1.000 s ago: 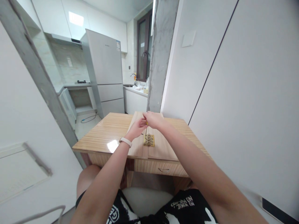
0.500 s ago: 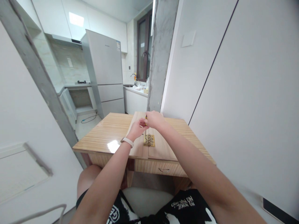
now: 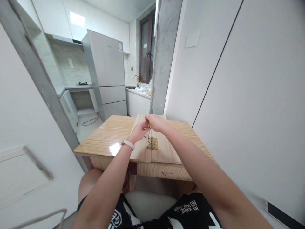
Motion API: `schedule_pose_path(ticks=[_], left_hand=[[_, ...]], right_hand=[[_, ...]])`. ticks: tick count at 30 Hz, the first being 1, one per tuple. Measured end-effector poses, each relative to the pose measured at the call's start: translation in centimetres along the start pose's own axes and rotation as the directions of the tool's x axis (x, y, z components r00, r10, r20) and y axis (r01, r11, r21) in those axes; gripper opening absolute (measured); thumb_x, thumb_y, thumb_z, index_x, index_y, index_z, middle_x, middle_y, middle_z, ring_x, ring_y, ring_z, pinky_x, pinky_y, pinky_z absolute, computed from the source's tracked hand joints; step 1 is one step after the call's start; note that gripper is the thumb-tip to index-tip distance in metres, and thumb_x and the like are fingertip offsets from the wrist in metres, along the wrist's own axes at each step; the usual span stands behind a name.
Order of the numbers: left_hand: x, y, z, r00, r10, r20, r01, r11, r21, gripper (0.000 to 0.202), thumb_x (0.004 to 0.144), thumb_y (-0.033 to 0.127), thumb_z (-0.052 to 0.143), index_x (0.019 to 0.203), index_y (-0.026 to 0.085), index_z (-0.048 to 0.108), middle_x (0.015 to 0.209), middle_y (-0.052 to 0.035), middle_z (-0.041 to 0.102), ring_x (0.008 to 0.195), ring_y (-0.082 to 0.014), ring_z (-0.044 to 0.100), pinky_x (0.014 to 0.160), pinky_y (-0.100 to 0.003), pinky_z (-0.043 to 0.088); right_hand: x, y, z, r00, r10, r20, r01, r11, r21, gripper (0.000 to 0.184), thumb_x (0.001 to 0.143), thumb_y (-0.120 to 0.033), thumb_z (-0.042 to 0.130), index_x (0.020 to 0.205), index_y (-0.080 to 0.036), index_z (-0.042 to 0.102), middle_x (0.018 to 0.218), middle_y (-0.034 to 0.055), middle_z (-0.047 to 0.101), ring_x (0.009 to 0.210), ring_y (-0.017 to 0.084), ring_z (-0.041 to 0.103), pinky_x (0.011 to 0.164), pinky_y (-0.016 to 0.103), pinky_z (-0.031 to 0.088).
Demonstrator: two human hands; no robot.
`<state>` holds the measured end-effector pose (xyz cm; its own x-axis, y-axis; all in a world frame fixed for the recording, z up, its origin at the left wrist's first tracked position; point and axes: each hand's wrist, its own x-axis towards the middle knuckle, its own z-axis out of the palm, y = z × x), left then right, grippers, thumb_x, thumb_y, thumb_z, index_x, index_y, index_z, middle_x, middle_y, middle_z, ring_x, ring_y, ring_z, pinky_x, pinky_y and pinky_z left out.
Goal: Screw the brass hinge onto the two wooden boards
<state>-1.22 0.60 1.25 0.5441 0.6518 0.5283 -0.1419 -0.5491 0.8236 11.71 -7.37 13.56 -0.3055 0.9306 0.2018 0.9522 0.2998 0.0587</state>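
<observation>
Brass-coloured hinge [image 3: 152, 143] is laid across the seam of two boards near the desk's [image 3: 105, 136] front edge. A screwdriver [image 3: 149, 130] is held upright over it, so the tip meets a screw. The right hand [image 3: 156, 122] is closed around the handle; the left hand [image 3: 140, 130] is pinched beside it. The tip is hard to make out.

Bright, even indoor light; a ceiling lamp glares on the glossy white cabinets [image 3: 77, 19] and the striped wooden counter [image 3: 115, 149]. Edges bow outward; focus stays sharp.
</observation>
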Motion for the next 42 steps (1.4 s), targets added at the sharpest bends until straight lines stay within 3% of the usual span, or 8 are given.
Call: schedule_pose_path(ticks=[5,8,12,19,27,30,34,42], left_hand=[[-0.3,0.2,0.2,0.995,0.011,-0.096,0.006,0.985,0.172,0.020,0.084,0.027,0.074,0.100,0.018,0.065,0.091,-0.0047,0.072,0.083,-0.0174,0.067,0.073,-0.029,0.054],[-0.4,0.5,0.4,0.987,0.023,-0.159,0.015,0.972,0.234,0.022,0.081,0.028,0.077,0.095,0.018,0.064,0.084,-0.0017,0.068,0.077,-0.0152,0.063,0.067,-0.026,0.050],[-0.4,0.9,0.4,0.990,0.027,-0.135,0.007,0.970,0.244,0.029,0.078,0.025,0.078,0.104,0.018,0.065,0.091,-0.0041,0.070,0.079,-0.0162,0.064,0.066,-0.027,0.050],[-0.4,1.3,-0.2,1.000,-0.001,0.027,0.002,1.000,-0.031,0.041,0.086,0.025,0.071,0.125,0.017,0.060,0.105,-0.0099,0.072,0.098,-0.0210,0.070,0.081,-0.032,0.055],[-0.5,0.9,0.0,0.995,0.022,-0.097,-0.001,0.976,0.217,0.020,0.080,0.027,0.075,0.095,0.017,0.067,0.086,-0.0038,0.071,0.079,-0.0164,0.065,0.069,-0.027,0.052],[-0.5,0.4,0.2,0.994,0.027,-0.104,-0.001,0.970,0.243,0.028,0.076,0.027,0.078,0.100,0.017,0.066,0.086,-0.0032,0.071,0.074,-0.0156,0.064,0.065,-0.026,0.051],[-1.0,-1.1,-0.1,0.998,-0.053,0.016,0.046,0.956,0.289,0.040,0.073,0.025,0.079,0.110,0.017,0.067,0.093,-0.0060,0.072,0.077,-0.0175,0.066,0.066,-0.028,0.052],[-3.0,-3.2,0.8,0.982,-0.141,0.127,0.065,0.878,0.475,0.015,0.075,0.012,0.064,0.086,0.018,0.071,0.079,-0.0044,0.072,0.076,-0.0203,0.067,0.071,-0.031,0.052]], right_hand=[[0.0,-0.3,0.0,0.991,0.131,-0.038,-0.131,0.991,-0.008,0.032,0.091,-0.037,0.069,0.115,-0.018,0.060,0.111,0.0130,0.071,0.099,0.025,0.067,0.075,0.029,0.043],[-0.1,-0.7,-0.1,0.971,0.233,-0.046,-0.236,0.970,-0.057,0.027,0.097,-0.039,0.061,0.112,-0.017,0.062,0.107,0.0157,0.072,0.096,0.027,0.069,0.075,0.032,0.045],[-0.3,-1.0,0.0,0.990,0.134,-0.036,-0.136,0.989,-0.054,0.015,0.093,-0.026,0.063,0.106,-0.019,0.063,0.105,0.0122,0.074,0.094,0.025,0.069,0.073,0.030,0.043],[-0.3,-0.5,-0.3,0.998,-0.055,0.022,0.055,0.998,-0.014,0.017,0.087,-0.013,0.066,0.104,-0.017,0.064,0.111,0.0106,0.072,0.098,0.021,0.066,0.076,0.027,0.040],[-0.5,-1.0,-0.2,0.987,0.157,-0.027,-0.157,0.988,-0.004,0.028,0.094,-0.038,0.066,0.112,-0.017,0.061,0.108,0.0132,0.073,0.098,0.025,0.068,0.075,0.029,0.044],[-0.6,-1.3,0.1,0.987,0.156,-0.039,-0.158,0.986,-0.059,0.014,0.094,-0.028,0.064,0.104,-0.018,0.064,0.107,0.0133,0.073,0.098,0.025,0.068,0.077,0.030,0.044],[-0.6,-1.1,0.7,0.995,0.093,-0.035,-0.095,0.994,-0.053,0.014,0.091,-0.018,0.065,0.105,-0.018,0.064,0.108,0.0123,0.072,0.100,0.024,0.067,0.078,0.029,0.043],[-1.1,-1.1,0.8,0.999,0.007,-0.045,-0.008,1.000,-0.018,0.034,0.086,-0.002,0.058,0.116,-0.019,0.060,0.114,0.0095,0.068,0.101,0.021,0.064,0.074,0.027,0.039]])
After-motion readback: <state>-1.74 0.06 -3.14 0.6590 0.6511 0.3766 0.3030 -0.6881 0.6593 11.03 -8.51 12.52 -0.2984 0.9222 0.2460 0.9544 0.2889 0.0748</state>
